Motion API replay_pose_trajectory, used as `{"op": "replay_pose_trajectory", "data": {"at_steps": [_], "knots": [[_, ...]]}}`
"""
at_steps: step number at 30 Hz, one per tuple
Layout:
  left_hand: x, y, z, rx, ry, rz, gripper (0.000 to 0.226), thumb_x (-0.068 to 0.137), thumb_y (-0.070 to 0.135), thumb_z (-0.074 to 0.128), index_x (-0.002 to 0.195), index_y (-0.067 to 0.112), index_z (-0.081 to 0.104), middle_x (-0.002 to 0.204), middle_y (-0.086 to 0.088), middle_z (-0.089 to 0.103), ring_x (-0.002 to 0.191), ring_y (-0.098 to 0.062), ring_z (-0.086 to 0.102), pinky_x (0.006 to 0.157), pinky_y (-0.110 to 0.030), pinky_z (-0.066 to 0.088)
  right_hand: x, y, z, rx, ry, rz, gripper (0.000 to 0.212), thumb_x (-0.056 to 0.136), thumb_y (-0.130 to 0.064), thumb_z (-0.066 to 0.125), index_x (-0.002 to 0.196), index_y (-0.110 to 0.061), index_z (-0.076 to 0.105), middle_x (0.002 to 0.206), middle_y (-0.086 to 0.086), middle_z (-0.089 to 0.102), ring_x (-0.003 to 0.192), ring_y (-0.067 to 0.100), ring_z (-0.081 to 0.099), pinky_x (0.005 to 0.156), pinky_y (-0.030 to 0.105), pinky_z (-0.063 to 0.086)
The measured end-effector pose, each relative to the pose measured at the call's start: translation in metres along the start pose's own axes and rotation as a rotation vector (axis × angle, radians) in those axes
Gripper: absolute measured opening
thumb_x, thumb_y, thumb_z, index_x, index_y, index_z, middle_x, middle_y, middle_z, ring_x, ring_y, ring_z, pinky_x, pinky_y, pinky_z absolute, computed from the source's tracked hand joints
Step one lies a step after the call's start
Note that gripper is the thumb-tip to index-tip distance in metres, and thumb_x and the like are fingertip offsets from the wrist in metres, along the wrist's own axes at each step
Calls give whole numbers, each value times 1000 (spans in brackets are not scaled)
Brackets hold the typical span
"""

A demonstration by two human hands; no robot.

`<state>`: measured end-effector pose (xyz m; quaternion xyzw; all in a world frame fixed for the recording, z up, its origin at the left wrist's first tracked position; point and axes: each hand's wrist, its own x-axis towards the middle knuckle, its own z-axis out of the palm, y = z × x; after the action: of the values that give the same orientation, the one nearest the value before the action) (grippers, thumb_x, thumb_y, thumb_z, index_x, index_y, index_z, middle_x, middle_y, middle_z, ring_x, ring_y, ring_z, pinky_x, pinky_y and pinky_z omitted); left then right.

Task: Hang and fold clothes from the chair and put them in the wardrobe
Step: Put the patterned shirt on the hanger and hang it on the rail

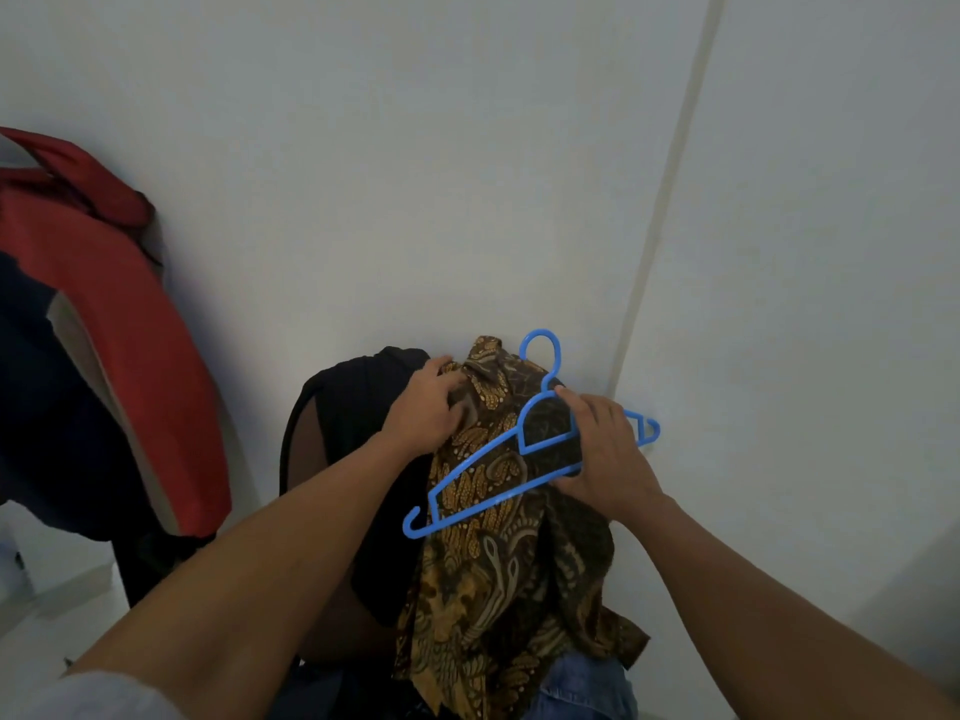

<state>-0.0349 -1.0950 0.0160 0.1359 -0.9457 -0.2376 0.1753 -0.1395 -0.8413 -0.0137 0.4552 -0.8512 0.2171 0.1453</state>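
While the left hand [423,407] bunches its curled fingers into the batik shirt [493,563] just below the collar, the right hand [605,449] grips the blue hanger [493,497] round its middle. The thumb is under the lower bar and the fingers are over the shoulder. The hanger lies tilted across the front of the shirt and is not yet inside it. The shirt is draped over the top of the chair back [304,459], its tail hanging toward the near edge.

The likeliest slip, I judge, is the fabric itself. It looks thin and loose, so a one-sided pull at the collar could drag it off the chair. The pull could also take the black garment [353,407] lying under it on the left. The small hook at the hanger's left, near end could catch in a fold or buttonhole as it is fed into the neck. If only one shoulder seats, the shirt would hang crooked and slide off.

The chair stands against a plain white wall [467,148], which has a pale vertical strip [670,200] to the right. A red garment [114,314] hangs at far left over something dark. Blue denim [582,683] shows at the near edge below the shirt. No wardrobe is in view.
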Motion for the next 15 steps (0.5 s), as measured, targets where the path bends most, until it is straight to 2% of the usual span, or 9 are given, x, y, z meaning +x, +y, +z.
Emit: {"op": "replay_pose_trajectory", "data": {"at_steps": [2, 3, 5, 8, 11, 12, 15], "knots": [[2, 7, 1, 89, -20, 52, 14, 92, 34, 58, 103, 26, 61, 119, 1, 59, 116, -28, 51, 95, -50, 46, 2, -1, 1, 10, 6, 4, 111, 66, -49, 82, 152, -31, 15, 142, 2, 38, 131, 24, 35, 110, 46, 35], [1, 12, 1, 159, -46, 79, 9, 92, 36, 56, 95, 27, 56, 106, 3, 59, 108, -26, 50, 90, -49, 44, 3, -1, 1, 20, 9, 6, 111, 66, -48, 82, 153, -31, 14, 142, 2, 39, 131, 24, 36, 110, 46, 35], [-1, 17, 3, 294, -69, 166, 7, 93, 34, 53, 95, 27, 55, 99, 4, 57, 104, -22, 43, 90, -46, 35, 4, 0, 2, 41, 15, 4, 113, 66, -49, 81, 154, -30, 13, 142, 2, 40, 130, 24, 38, 111, 46, 34], [-1, 17, 2, 339, 7, 258, 14, 94, 25, 52, 103, 30, 62, 95, 6, 54, 105, -19, 39, 88, -43, 28, 6, 0, 2, 29, 10, 24, 113, 64, -53, 79, 153, -29, 14, 142, 1, 40, 131, 24, 38, 111, 48, 35], [6, 12, -4, 110, 232, 117, 16, 94, 22, 56, 101, 30, 68, 100, 8, 64, 106, -19, 44, 83, -38, 24, 6, 0, 4, 29, 19, 34, 112, 63, -54, 79, 152, -29, 16, 142, 0, 40, 131, 25, 37, 111, 49, 36], [10, 11, -7, 67, 234, 57, 15, 94, 26, 57, 105, 30, 67, 106, 6, 64, 110, -22, 44, 85, -38, 25, 6, 0, 4, 30, 20, 35, 112, 63, -53, 80, 152, -30, 16, 142, 0, 40, 131, 25, 37, 112, 49, 35], [20, 8, -10, 194, -6, -4, 31, 95, 36, 57, 126, 31, 60, 120, 0, 62, 120, -29, 41, 93, -46, 31, 5, 0, 5, 28, 17, 38, 113, 62, -48, 82, 152, -29, 17, 142, 1, 39, 131, 24, 36, 111, 47, 34]]}}
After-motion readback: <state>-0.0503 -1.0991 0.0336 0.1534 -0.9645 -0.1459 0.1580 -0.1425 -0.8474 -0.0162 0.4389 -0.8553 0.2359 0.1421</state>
